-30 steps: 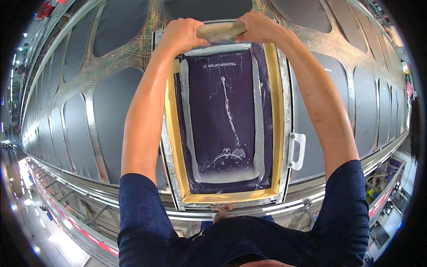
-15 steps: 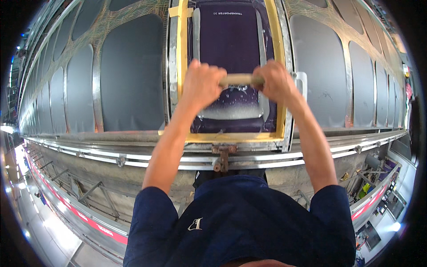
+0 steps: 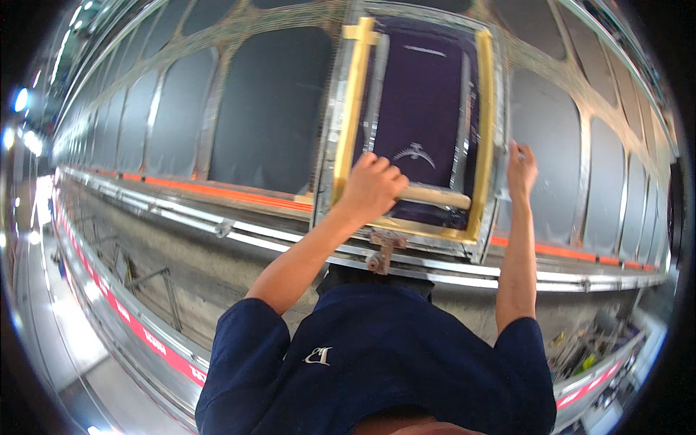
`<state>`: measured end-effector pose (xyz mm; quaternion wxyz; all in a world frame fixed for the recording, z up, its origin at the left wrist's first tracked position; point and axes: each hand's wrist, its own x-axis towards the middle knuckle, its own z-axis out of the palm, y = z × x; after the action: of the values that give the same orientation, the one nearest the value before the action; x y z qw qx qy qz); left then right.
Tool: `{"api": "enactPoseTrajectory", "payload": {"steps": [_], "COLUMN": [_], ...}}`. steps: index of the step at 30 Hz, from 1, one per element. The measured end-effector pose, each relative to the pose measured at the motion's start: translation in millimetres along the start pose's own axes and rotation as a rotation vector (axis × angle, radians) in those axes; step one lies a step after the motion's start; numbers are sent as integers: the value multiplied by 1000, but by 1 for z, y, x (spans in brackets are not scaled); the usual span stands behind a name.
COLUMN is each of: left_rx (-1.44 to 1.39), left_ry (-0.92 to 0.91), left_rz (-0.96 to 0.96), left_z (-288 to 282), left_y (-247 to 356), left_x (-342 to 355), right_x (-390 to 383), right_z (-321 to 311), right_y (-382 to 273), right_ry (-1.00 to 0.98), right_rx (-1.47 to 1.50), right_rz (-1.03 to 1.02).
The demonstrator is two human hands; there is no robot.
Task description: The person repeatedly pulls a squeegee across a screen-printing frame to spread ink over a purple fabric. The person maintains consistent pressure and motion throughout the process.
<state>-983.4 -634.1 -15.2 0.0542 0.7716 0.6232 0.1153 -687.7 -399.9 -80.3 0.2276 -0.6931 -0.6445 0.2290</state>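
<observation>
My left hand (image 3: 373, 190) is closed round the left end of a pale wooden squeegee (image 3: 438, 196), which lies across the near end of a printing screen. The screen's dark purple mesh (image 3: 420, 94) shows a curved pale mark near its middle. Yellow tape (image 3: 353, 109) lines its metal frame (image 3: 335, 134). My right hand (image 3: 522, 172) is off the squeegee, just beyond the frame's right edge, with thumb and finger apart. Whether it touches the frame's side handle cannot be made out.
Dark grey cut panels (image 3: 272, 109) lie in a row on the long table, on both sides of the screen. A metal rail (image 3: 290, 233) runs along the near edge, with a rusty bracket (image 3: 384, 250) below the frame. Behind me a red-striped rack (image 3: 156, 344) stands at left.
The squeegee has come toward me to the screen's near end. My right hand has let go of it and moved out to the frame's right side. The whole view has tilted.
</observation>
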Motion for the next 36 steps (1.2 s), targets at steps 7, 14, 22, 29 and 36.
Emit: {"api": "enactPoseTrajectory", "payload": {"steps": [7,14,22,29,36], "left_rx": [-183,-48,34,52,100], "left_ry": [89,135,156,249,203], "left_rz": [-101,-94,-43,-12,-46], "left_z": [-10,-71,-91,-65,-63], "left_y": [-23,-155,-222,-253,-391], "left_x": [-31,-146,-269,-253,-103], "right_x": [-11,-105,-181,-180,-152], "right_z": [-45,121,193,208,186], "right_y": [-70,-154,-271,-264,-305], "right_ry": [-34,-24,-27,-4,-158], "right_rx": [59,372,341,146,-200], "right_rz": [55,-50,-18,-18,-164]}}
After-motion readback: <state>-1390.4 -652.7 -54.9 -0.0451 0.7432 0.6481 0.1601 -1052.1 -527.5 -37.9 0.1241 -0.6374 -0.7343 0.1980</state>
